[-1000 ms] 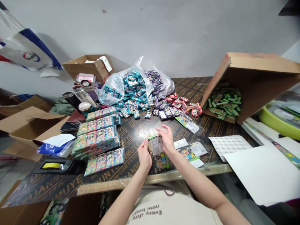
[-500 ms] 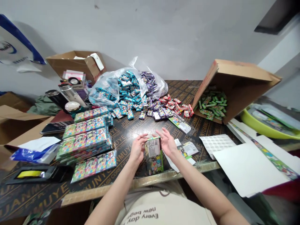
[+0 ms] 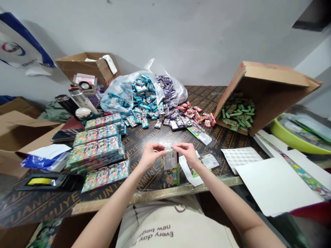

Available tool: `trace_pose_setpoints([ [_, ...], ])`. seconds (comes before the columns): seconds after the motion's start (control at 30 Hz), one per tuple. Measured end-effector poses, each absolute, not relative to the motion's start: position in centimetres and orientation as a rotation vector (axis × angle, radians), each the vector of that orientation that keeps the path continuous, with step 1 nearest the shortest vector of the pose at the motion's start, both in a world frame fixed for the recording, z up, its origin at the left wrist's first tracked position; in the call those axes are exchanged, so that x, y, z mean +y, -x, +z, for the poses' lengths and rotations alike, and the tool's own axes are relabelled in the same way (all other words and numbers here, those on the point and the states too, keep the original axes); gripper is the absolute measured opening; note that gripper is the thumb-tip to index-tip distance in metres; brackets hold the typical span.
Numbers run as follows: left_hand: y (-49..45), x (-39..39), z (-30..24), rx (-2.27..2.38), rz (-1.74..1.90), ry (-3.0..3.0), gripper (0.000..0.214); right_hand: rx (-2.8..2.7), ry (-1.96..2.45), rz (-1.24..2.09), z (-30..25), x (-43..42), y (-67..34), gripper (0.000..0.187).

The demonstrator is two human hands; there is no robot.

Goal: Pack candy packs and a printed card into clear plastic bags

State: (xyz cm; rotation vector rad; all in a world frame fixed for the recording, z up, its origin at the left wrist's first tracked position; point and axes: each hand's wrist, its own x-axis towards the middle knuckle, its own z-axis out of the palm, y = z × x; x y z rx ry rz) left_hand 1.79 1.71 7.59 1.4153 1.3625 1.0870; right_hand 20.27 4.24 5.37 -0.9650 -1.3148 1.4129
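Note:
In front of me at the table's near edge lies a printed packet (image 3: 170, 174) in a clear plastic bag (image 3: 166, 144). At the packet's far end, my left hand (image 3: 152, 154) pinches the bag's clear edge with thumb and forefinger. My right hand (image 3: 188, 153) grips the same plastic from the other side, its fingertips close to the left ones. The fingers partly hide the plastic. Beside my right hand lie white paper (image 3: 190, 172) and another bagged card (image 3: 209, 161).
Stacked bagged packs (image 3: 97, 148) stand at left, beside a tape dispenser (image 3: 43, 181). Small blue boxes (image 3: 144, 93), purple boxes (image 3: 165, 88) and red boxes (image 3: 198, 115) are heaped at the back. A tipped carton (image 3: 269, 89) holds green ones. White sheets (image 3: 274, 182) lie at right.
Both hands have closed in from the packet's sides to its far end. Fingers that were spread now pinch the clear plastic. The view has shifted slightly.

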Motion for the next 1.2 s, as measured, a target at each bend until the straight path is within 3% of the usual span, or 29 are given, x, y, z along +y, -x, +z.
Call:
trace_pose_setpoints([
  [0.2,-1.9,2.6,8.0,1.300,0.991,-1.441,0.019,-1.473,1.006,1.365,5.7,5.0,-20.5,0.021],
  [0.37,-2.1,1.2,8.5,1.389,0.988,-2.062,0.014,-1.717,0.939,1.272,6.1,4.9,-21.4,0.024],
  [0.5,-1.9,0.6,8.5,1.358,0.881,-2.303,0.014,-1.915,0.835,1.245,4.7,5.4,-23.6,0.041],
  [0.7,-1.9,1.1,8.5,1.324,0.742,-2.334,0.029,-2.318,1.473,0.577,-1.7,7.4,-27.0,0.021],
  [0.87,-2.2,1.2,8.2,1.309,0.855,-2.151,0.023,-2.392,1.504,0.572,-3.9,7.7,-27.5,0.006],
  [1.2,-2.5,0.9,7.7,1.324,0.930,-2.083,0.023,-2.545,1.444,0.653,-3.4,9.1,-26.8,0.005],
])
